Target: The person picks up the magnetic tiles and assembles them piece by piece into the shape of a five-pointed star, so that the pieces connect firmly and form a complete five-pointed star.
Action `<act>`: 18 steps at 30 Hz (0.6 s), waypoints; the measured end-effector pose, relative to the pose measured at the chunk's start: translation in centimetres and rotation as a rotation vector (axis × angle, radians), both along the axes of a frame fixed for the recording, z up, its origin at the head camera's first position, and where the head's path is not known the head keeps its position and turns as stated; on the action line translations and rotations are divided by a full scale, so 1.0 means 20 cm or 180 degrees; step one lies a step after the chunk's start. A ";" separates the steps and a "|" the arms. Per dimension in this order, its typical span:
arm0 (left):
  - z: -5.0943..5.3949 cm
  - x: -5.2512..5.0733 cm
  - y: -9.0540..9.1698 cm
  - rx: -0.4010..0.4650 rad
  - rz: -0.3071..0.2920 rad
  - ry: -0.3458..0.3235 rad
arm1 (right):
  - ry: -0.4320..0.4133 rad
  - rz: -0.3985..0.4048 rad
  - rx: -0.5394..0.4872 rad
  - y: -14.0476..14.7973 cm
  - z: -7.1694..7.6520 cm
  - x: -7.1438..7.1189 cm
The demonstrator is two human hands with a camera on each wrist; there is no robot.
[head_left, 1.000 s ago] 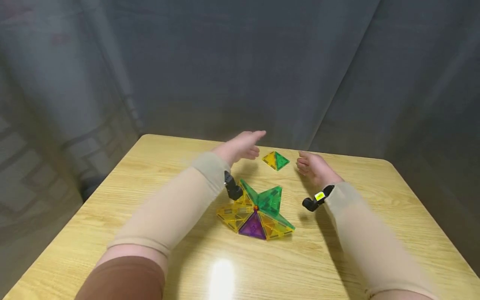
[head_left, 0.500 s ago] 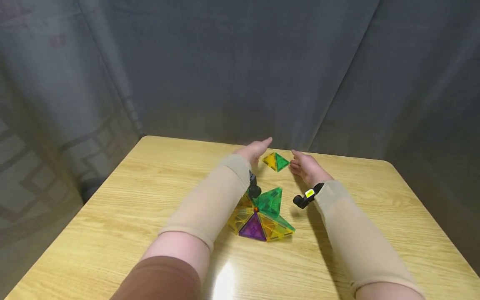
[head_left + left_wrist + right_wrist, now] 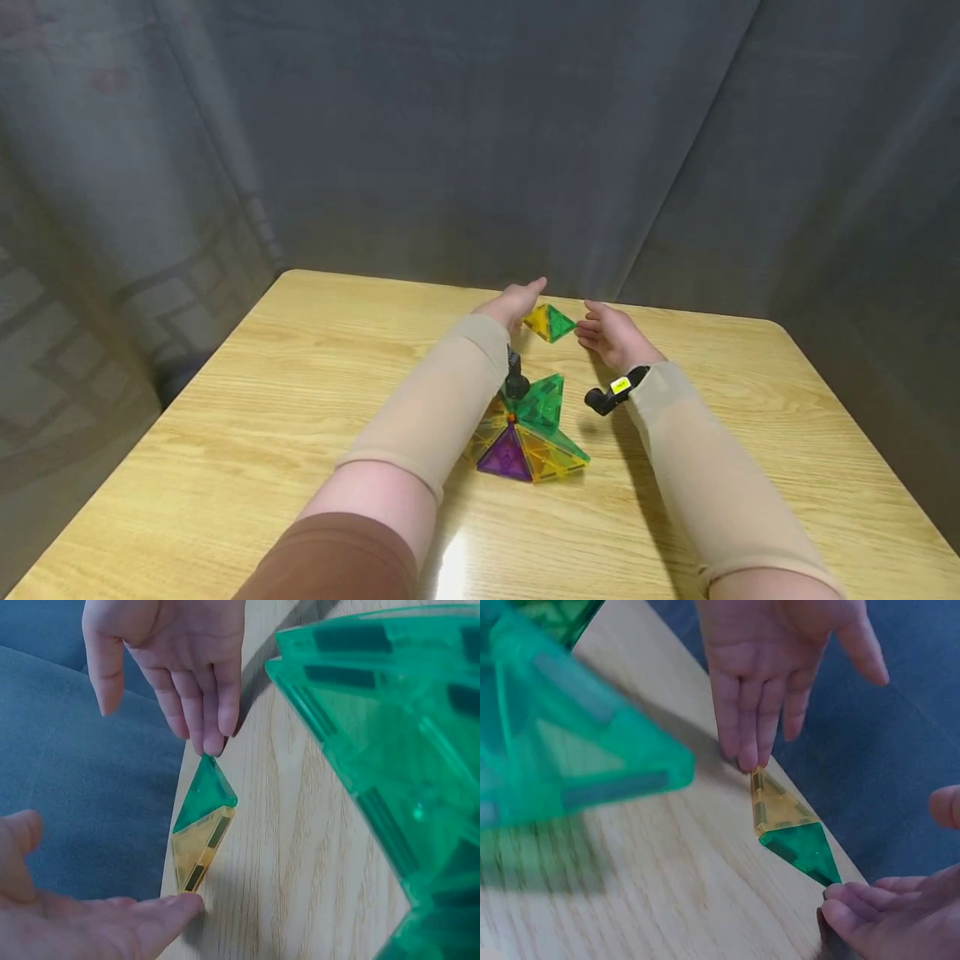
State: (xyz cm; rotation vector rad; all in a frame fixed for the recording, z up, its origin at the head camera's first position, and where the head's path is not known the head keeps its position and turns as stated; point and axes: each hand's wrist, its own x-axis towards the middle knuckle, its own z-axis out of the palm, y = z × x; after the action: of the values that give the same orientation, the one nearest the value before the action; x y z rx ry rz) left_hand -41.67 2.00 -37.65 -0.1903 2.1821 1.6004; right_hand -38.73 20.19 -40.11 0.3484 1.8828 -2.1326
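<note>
Near the table's far edge lies a small pair of joined magnetic tiles, made up of a yellow triangle (image 3: 537,322) and a green triangle (image 3: 560,323). My left hand (image 3: 513,303) is at the yellow end; in the left wrist view its straight fingertips (image 3: 184,901) touch the tip. On the opposite side, my right hand (image 3: 613,335) has extended fingertips (image 3: 838,896) against the green tip. Both thumbs stand apart from the tiles. Closer to me sits a larger star-like magnetic tile build (image 3: 542,403), green, yellow and purple, partly hidden behind my left forearm.
A pale wooden table (image 3: 300,375) bears everything. Dark grey curtain (image 3: 480,150) hangs right behind its far edge. Green points of the larger build (image 3: 390,750) stand up close beneath the wrists. A small orange-red ball (image 3: 512,417) marks that build's centre.
My left hand has moved right to the yellow tile, its forearm now covering the build's left side. My right hand has moved left to the green tile. The tile pair has shifted very slightly left.
</note>
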 end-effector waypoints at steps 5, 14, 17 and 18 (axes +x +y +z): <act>-0.02 0.00 -0.02 -0.0003 0.0398 0.0128 | -0.0185 -0.0269 -0.0207 0.00 0.00 0.01; -0.04 0.01 -0.03 -0.0220 0.0389 -0.0040 | -0.0111 -0.0250 0.0595 -0.05 -0.02 -0.01; -0.03 0.02 -0.02 -0.0166 0.0464 -0.0011 | -0.0009 0.0075 0.0794 -0.04 -0.02 -0.04; -0.03 0.02 -0.02 -0.0121 0.0503 -0.0020 | 0.0015 0.0184 0.0821 -0.04 -0.02 -0.04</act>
State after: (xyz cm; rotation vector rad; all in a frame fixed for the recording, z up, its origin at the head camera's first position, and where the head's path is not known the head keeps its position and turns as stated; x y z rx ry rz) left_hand -41.24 1.57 -38.20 -0.3873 2.2422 1.6392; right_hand -39.57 19.38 -40.52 0.3364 2.1478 -1.8581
